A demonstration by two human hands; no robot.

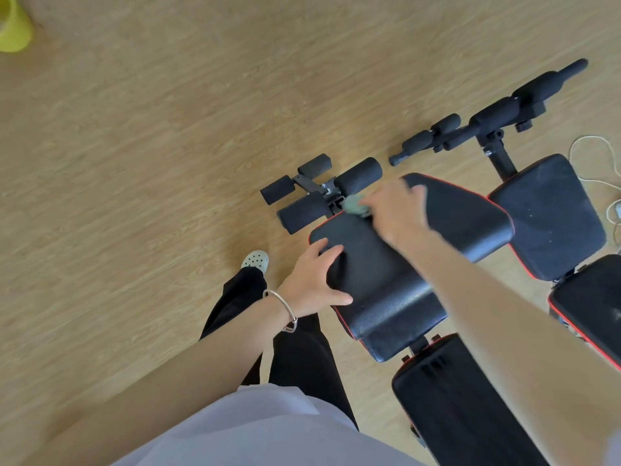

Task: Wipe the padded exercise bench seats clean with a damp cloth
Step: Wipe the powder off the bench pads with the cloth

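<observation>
Bare forearms come in from the bottom of the frame. There's a thin silver bangle (pixel 281 311) on the wrist just behind the left hand (pixel 309 280), lower centre. Loose black trousers (pixel 302 364) run down to a white clog (pixel 256 260) dotted with round holes. Along the bottom edge, a pale lilac-white top (pixel 255 432).

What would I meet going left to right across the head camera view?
yellow tub → white shoe → left hand → cloth → right hand, which grips the cloth → right bench seat → white cable
</observation>
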